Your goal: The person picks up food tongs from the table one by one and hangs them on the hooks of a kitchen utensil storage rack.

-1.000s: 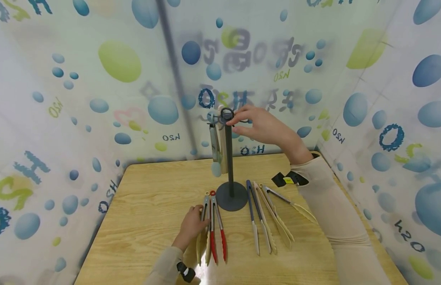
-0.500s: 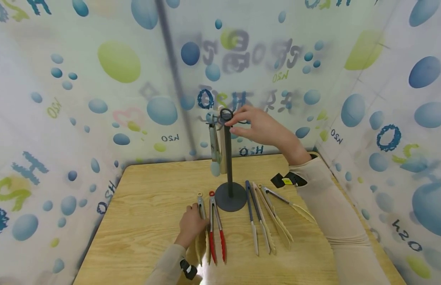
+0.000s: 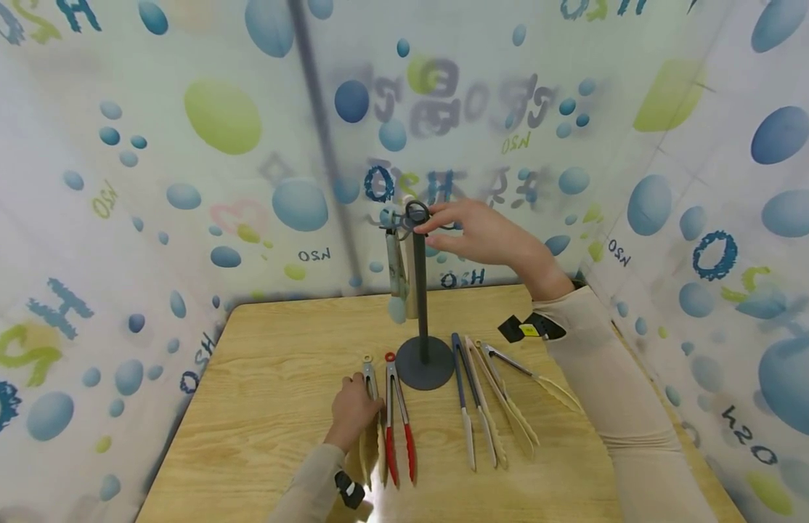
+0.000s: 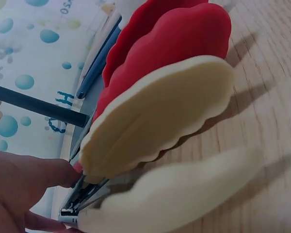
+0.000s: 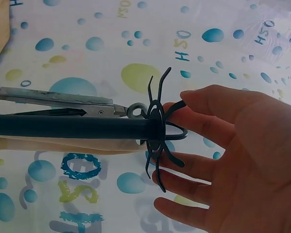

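Note:
My left hand (image 3: pixel 354 412) grips a pair of tongs with cream tips (image 4: pixel 160 111), which lies on the table left of the stand. Beside them, slightly apart, is a pair of red-tipped tongs (image 3: pixel 390 454). At the top of a dark upright stand (image 3: pixel 421 305), my right hand (image 3: pixel 476 232) pinches one of the curved hooks (image 5: pixel 175 108) between thumb and index finger; its other fingers are spread. From the stand's left side hang metal-armed tongs (image 5: pixel 58 94) with a pale blue tip, and a beige utensil (image 3: pixel 409 283) partly hidden behind the pole.
Right of the round base (image 3: pixel 424 374) lie blue-handled tongs (image 3: pixel 460 378), a beige pair (image 3: pixel 502 392) and metal tongs with cream tips (image 3: pixel 555 392), fanned out. The wooden table (image 3: pixel 280 349) is backed by a patterned curtain (image 3: pixel 261 196).
My left hand has shifted the cream-tipped tongs a little left, away from the red-tipped pair, and then stayed still. My right hand keeps its place at the stand's top.

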Tool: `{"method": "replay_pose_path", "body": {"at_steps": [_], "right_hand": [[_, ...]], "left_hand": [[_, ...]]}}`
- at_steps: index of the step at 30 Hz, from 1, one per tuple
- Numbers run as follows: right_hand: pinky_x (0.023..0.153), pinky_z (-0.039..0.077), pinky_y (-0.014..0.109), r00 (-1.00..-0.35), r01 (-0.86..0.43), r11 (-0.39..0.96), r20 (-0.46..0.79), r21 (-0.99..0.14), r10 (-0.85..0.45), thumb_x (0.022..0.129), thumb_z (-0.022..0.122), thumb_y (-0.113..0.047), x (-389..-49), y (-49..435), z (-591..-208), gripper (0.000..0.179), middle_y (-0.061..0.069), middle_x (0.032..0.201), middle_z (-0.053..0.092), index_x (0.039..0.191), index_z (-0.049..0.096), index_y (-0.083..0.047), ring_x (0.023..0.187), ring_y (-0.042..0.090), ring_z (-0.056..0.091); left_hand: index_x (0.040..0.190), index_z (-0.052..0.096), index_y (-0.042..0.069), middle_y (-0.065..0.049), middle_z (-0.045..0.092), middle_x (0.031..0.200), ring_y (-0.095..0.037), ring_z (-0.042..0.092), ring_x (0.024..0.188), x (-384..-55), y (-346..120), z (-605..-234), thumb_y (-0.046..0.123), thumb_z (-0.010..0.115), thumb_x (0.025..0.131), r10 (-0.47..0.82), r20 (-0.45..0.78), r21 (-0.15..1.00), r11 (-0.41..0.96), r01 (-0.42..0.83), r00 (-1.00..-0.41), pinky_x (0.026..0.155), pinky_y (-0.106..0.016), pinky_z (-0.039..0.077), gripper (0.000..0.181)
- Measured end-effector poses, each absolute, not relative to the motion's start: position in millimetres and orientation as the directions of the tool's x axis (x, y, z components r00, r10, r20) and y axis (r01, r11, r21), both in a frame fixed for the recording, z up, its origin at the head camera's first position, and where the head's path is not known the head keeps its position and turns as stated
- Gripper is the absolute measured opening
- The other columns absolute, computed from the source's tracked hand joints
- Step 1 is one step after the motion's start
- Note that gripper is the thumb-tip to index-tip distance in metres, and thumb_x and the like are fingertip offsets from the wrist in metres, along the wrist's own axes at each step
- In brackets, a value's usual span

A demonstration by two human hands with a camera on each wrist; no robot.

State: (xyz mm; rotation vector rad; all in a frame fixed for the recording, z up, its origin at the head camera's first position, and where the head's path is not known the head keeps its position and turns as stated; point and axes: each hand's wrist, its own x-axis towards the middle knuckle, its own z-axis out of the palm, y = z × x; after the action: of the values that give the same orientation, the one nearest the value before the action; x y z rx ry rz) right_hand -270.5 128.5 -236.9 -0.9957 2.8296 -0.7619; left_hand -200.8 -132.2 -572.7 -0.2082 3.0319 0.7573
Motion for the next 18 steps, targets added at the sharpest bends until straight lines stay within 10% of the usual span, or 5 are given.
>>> {"method": "replay_pose_path", "body": {"at_steps": [18], "right_hand": [[0.110,0.040,0.052,-0.780,-0.594,0.664,0.125,-0.453,-0.613,0.101,0.057,-0.033,-272.5,128.6,-237.3,0.036,0.009,0.154,0.042,0.134,0.063,-0.020,0.144,0.028,0.039]], "left_hand": [[0.149,0.042,0.001,-0.025,0.056,0.118,-0.028,0.065,0.082,-219.3,-153.0,-515.4,0.016,0.068,0.092,-0.046,0.244,0.713,0.685,0.147,-0.969,0.058,-0.027,0.052,0.064]]}}
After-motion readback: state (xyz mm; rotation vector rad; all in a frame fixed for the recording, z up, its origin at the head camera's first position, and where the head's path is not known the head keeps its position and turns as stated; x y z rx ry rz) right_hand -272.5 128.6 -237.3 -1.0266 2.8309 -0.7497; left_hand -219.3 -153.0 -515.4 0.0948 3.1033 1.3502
